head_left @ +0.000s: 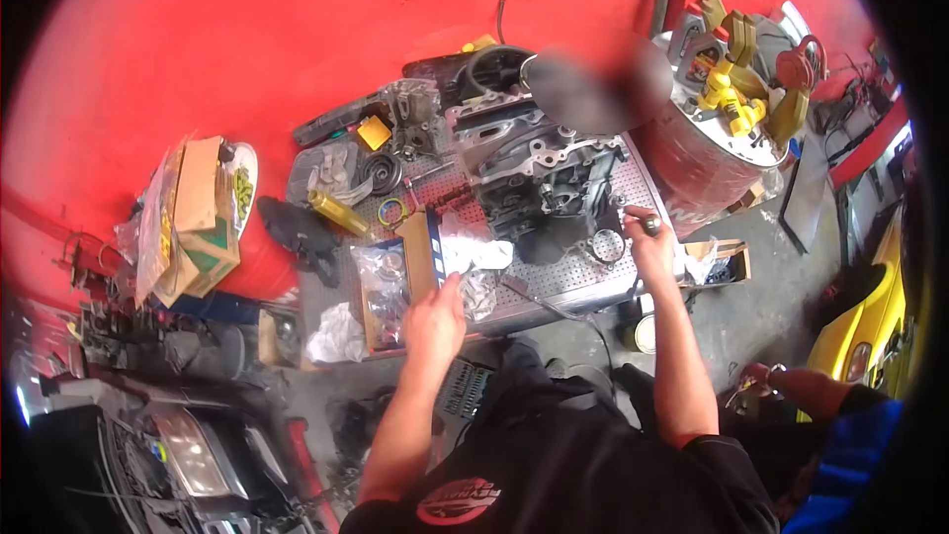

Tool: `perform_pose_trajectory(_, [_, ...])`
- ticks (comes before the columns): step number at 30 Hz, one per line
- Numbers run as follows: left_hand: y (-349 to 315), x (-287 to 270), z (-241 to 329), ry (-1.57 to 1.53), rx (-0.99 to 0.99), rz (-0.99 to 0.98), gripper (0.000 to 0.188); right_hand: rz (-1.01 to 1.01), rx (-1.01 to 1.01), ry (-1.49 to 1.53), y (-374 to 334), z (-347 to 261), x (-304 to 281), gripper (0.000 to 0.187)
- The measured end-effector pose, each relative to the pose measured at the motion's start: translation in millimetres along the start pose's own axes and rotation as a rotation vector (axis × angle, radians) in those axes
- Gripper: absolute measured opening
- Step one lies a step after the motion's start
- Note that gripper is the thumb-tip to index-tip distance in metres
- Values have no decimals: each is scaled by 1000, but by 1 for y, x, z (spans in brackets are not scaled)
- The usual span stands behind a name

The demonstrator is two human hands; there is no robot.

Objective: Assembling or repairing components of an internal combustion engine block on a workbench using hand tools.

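Engine block [547, 186] sits fwd-left of R hand [653, 249], which I see closed round a small dark cylinder [650, 224]; L hand [434, 323] is by the cardboard box [420, 255], can't tell if gripping. I'd keep R grip light, knuckles clear of the metal ring [595, 242] just left.

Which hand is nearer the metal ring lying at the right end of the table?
Right. The right hand is just to the right of the metal ring; the left hand is well off to its left, by the open cardboard box.
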State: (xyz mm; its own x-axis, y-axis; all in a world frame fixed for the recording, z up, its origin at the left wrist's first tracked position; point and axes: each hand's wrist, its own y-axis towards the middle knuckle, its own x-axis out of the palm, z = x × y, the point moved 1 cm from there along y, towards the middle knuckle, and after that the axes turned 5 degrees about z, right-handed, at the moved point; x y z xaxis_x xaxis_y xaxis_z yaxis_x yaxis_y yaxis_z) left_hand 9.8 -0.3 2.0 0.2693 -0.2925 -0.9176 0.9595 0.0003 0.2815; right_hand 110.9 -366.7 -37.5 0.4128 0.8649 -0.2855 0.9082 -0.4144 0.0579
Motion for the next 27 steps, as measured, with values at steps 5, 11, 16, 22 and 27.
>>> perform_pose_trajectory(5, [137, -7, -11, 67, -26, 168, 30, -19, 17, -77, 13, -36, -4, 22])
perform_pose_trajectory(11, [227, 9, -14, 322, 16, -95, 34, -77, -416, -238, 9, -86, 40, 26])
perform_pose_trajectory(16, [226, 6, 11, 404, -39, -235, 42, -174, -522, -192, 17, -97, 69, 33])
perform_pose_trajectory(22, [221, 13, 27, 434, -180, -270, 46, -361, -633, -191, 38, -94, 80, 57])
perform_pose_trajectory(27, [225, 9, -34, 415, 367, 73, 43, -394, -679, -232, 40, -81, 91, 67])
